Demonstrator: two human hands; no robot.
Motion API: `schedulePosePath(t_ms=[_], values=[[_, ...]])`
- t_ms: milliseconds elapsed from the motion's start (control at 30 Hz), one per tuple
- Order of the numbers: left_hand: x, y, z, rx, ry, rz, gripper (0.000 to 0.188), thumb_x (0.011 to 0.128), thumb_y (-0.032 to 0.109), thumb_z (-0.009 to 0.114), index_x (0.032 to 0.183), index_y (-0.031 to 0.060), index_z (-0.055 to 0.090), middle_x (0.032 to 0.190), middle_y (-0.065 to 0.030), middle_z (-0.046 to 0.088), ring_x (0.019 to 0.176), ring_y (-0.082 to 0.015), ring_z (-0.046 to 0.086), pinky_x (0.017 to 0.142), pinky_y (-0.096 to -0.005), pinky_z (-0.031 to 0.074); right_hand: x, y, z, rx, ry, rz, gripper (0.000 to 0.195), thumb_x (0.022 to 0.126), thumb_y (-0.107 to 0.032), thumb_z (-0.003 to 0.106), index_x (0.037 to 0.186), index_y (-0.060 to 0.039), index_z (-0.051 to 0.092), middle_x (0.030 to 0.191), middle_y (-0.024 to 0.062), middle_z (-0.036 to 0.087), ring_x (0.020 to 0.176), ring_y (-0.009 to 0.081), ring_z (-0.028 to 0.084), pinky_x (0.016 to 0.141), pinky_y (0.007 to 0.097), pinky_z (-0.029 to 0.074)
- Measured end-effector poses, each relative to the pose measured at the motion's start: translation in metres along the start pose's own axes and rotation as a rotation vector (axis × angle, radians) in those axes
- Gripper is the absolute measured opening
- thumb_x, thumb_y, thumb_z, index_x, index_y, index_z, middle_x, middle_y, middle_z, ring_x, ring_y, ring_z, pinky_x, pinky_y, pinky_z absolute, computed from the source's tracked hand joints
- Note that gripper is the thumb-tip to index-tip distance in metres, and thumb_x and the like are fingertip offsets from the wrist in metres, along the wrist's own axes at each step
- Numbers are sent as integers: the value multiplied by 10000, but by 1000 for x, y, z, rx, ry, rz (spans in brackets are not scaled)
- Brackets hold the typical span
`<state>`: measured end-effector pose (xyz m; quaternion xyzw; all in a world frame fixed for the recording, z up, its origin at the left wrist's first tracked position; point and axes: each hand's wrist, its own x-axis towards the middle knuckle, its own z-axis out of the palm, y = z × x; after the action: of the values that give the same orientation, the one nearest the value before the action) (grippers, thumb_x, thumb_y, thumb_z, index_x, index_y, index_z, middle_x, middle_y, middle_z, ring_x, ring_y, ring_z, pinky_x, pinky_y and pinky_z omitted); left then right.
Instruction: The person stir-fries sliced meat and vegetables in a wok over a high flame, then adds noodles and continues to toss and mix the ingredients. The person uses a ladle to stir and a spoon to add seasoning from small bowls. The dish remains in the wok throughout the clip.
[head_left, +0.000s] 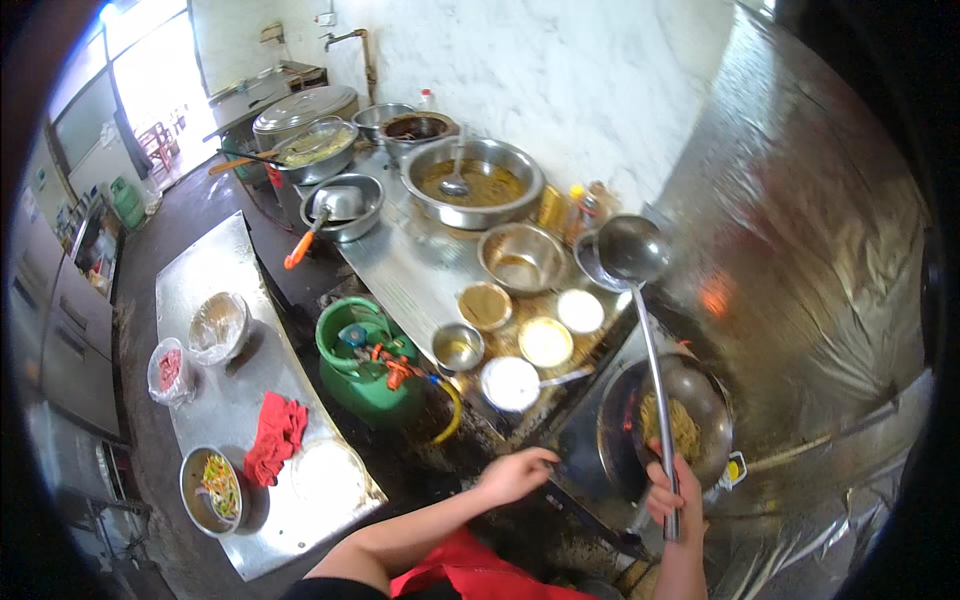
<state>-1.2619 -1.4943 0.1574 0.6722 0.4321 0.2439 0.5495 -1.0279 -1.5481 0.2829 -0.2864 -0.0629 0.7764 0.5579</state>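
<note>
My right hand (677, 491) grips the handle of a steel ladle (634, 247), whose bowl is raised beside a small metal bowl at the stove's back. Below the ladle's handle, a wok (705, 390) on the burner holds noodle-like food (675, 427). My left hand (517, 476) is at the stove's front edge, left of the wok, fingers bent; whether it touches a dark part there I cannot tell. Bowls of white seasoning (510, 384), yellowish seasoning (546, 342) and brown sauce (484, 306) stand beyond it.
A green gas cylinder (367, 397) with a yellow hose stands between the stove and a metal table (300, 517). On that table are a red cloth (276, 439), a bowl of cut vegetables (217, 487) and raw meat (169, 369). A broth basin (472, 184) stands near the wall.
</note>
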Motion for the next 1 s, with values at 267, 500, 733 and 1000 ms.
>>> schedulePosePath(t_ms=[267, 500, 733, 1000], values=[[-94, -147, -270, 629, 951, -629, 322, 664, 108, 556, 980, 64, 516, 1008, -123, 514, 936, -284, 482, 776, -361, 406, 312, 46, 167, -135, -341, 275, 290, 902, -203, 330, 1136, -45, 396, 563, -25, 352, 350, 22, 290, 322, 166, 258], [-140, -220, -309, 686, 729, -709, 701, 729, 402, 536, 1231, -25, 299, 1310, -215, 231, 1218, -354, 201, 1007, -434, 132, 533, 111, 294, -371, -196, 186, 202, 873, -231, 400, 777, -53, 414, 528, -25, 370, 388, 34, 335, 357, 191, 302], [-139, -220, -318, 587, 690, -736, 741, 735, 437, 513, 1262, -15, 254, 1329, -231, 170, 1244, -359, 133, 1001, -467, 84, 677, 149, 359, -565, -184, 195, 222, 849, -221, 366, 708, -49, 361, 521, -6, 397, 390, 62, 376, 337, 186, 328], [-141, -224, -320, 560, 678, -765, 809, 706, 527, 494, 1254, -26, 271, 1316, -233, 208, 1240, -369, 138, 992, -493, 64, 759, 170, 385, -822, -36, 223, 143, 815, -143, 356, 686, -81, 344, 459, -3, 398, 333, 87, 380, 324, 226, 368]])
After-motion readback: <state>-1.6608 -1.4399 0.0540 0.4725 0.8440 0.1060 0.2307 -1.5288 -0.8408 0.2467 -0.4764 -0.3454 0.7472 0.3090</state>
